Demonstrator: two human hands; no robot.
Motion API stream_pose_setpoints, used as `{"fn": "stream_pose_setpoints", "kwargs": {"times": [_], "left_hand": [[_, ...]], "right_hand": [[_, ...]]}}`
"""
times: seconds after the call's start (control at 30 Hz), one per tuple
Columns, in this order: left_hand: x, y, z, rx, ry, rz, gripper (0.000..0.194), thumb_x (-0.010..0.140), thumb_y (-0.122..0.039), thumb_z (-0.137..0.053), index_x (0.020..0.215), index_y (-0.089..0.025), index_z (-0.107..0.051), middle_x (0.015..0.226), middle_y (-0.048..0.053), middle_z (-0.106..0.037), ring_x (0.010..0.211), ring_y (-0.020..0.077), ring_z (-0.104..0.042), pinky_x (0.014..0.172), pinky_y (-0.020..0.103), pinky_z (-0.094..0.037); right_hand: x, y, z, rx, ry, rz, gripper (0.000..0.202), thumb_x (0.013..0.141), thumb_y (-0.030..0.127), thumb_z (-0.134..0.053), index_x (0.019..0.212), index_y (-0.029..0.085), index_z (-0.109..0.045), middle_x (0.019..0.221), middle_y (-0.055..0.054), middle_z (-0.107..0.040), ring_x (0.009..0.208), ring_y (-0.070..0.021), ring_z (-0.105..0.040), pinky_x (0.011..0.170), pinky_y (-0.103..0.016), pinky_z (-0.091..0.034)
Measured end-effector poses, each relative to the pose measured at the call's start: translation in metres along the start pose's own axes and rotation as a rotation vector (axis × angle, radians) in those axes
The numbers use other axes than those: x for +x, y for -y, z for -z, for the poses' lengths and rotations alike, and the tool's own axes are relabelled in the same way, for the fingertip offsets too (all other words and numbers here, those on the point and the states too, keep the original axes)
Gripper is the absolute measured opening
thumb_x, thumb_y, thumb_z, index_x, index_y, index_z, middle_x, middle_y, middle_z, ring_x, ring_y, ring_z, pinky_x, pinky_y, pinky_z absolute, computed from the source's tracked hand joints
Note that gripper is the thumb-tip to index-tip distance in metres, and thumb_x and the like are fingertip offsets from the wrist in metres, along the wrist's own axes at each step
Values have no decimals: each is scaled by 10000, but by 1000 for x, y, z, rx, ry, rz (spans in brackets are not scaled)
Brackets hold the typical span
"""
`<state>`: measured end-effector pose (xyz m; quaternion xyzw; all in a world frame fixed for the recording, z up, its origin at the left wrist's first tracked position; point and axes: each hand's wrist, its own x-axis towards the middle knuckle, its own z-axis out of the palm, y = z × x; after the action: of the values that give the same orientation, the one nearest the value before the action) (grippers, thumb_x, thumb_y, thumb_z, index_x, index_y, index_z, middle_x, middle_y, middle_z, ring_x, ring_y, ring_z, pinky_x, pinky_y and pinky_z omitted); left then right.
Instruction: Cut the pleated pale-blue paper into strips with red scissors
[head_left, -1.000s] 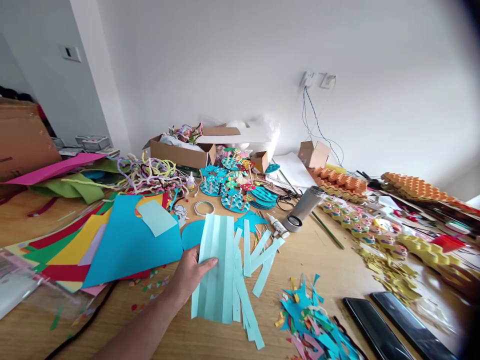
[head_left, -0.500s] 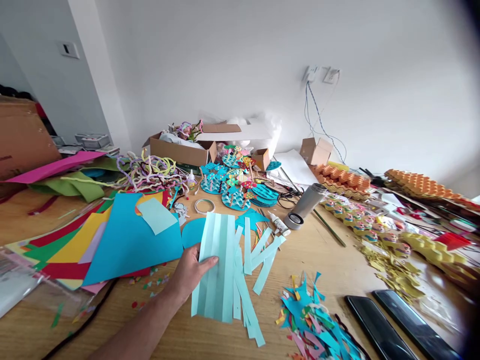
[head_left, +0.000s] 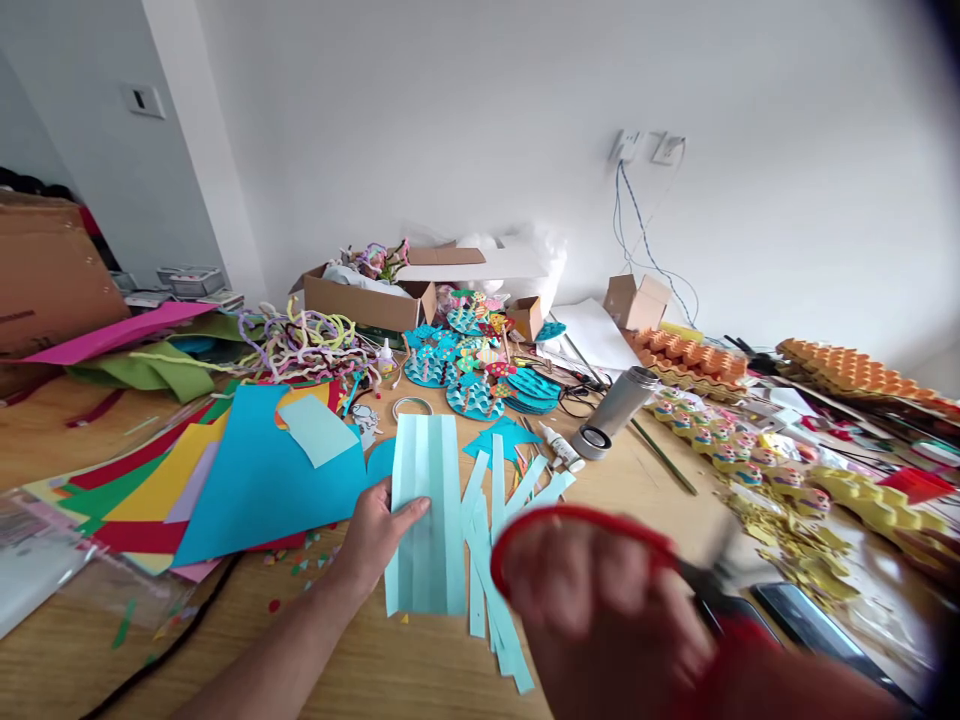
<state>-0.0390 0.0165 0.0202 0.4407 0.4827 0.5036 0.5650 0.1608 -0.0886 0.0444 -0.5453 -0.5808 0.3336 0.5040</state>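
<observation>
My left hand (head_left: 384,528) grips a folded light-blue sheet of paper (head_left: 429,540) by its left edge, thumb on top; crease lines run along its length. Close to the camera at lower right, my right hand (head_left: 607,600) is blurred, its fingers through the red handle of a pair of scissors (head_left: 697,580). The blades point to the right and are smeared, so whether they are apart I cannot tell. Several cut light-blue paper strips (head_left: 499,610) lie on the table beside the sheet. Behind them is a blue paper star (head_left: 499,440).
Coloured paper sheets (head_left: 277,490) are stacked on the left. A metal flask (head_left: 619,405) and a white glue bottle (head_left: 562,445) lie beyond the strips. Blue paper crafts (head_left: 472,395) stand further back. A phone (head_left: 810,620), egg trays (head_left: 690,365) and yellow scraps (head_left: 799,550) occupy the right.
My right hand has come into view from the lower right with the scissors, covering the blue scraps. The folded paper in my left hand has shifted slightly left and up.
</observation>
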Motion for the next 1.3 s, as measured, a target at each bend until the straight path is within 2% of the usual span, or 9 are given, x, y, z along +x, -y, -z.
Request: {"fn": "stream_pose_setpoints", "kwargs": {"times": [0.07, 0.1, 0.23, 0.37, 0.5, 0.8, 0.97, 1.1, 1.3], "left_hand": [[3, 2, 2, -27, -56, -13, 333, 615, -334, -692, 887, -148, -645, 838, 74, -708, 768, 255, -644, 638, 313, -502], [4, 3, 3, -41, -81, -11, 341, 611, -338, -695, 892, -153, -643, 840, 67, -708, 760, 252, -645, 628, 312, -503], [9, 1, 8, -73, -136, -27, 341, 618, -337, -692, 898, -152, -631, 848, 60, -705, 761, 242, -640, 631, 309, -503], [12, -1, 11, -82, -171, -66, 352, 628, -338, -685, 913, -143, -620, 863, 74, -701, 776, 246, -634, 639, 307, -498], [13, -3, 12, -117, -176, -75, 359, 626, -351, -688, 920, -155, -624, 879, 72, -703, 799, 247, -635, 665, 307, -497], [3, -2, 0, -262, 77, 70, 442, 571, -296, -741, 960, -119, -628, 903, 127, -698, 834, 289, -643, 719, 372, -505], [10, 2, 5, -258, -62, 35, 439, 548, -290, -749, 938, -126, -629, 867, 102, -710, 792, 275, -653, 694, 356, -507], [16, 0, 13, -265, -205, -40, 431, 573, -294, -731, 949, -120, -613, 878, 99, -706, 787, 259, -649, 688, 340, -501], [17, -5, 15, -292, -282, -75, 432, 572, -261, -730, 960, -128, -596, 895, 93, -697, 812, 255, -640, 711, 350, -494]], "right_hand": [[42, 24, -22, 262, -51, 61, 609, 819, 643, -76, 784, 273, -559, 728, -55, -593, 722, -222, -575, 654, -386, -450], [59, 31, -32, 358, -58, 81, 559, 817, 647, -156, 734, 243, -534, 668, -42, -571, 662, -202, -550, 631, -362, -440], [87, 26, -55, 257, 13, -57, 427, 813, 563, -379, 675, 183, -516, 613, -23, -542, 570, -143, -472, 565, -270, -386], [81, 2, -60, 103, 237, -161, 340, 719, 499, -577, 717, 163, -531, 613, 4, -508, 589, -137, -459, 550, -241, -354], [76, -10, -64, 177, 345, -210, 281, 674, 391, -656, 724, 168, -493, 582, 54, -430, 534, -95, -389, 508, -212, -310], [79, -17, -70, 225, 150, -146, 349, 646, 481, -633, 683, 185, -452, 581, 41, -420, 528, -108, -384, 501, -221, -323], [77, -14, -70, 51, 132, -111, 368, 738, 536, -529, 672, 176, -494, 571, 9, -482, 549, -135, -446, 523, -242, -358], [72, -16, -73, 50, 273, -170, 461, 787, 586, -413, 658, 155, -513, 570, -45, -574, 511, -144, -517, 498, -252, -403], [65, -16, -75, -64, 473, -295, 462, 752, 600, -464, 612, 161, -491, 469, -19, -574, 386, -112, -490, 384, -203, -343]]}}
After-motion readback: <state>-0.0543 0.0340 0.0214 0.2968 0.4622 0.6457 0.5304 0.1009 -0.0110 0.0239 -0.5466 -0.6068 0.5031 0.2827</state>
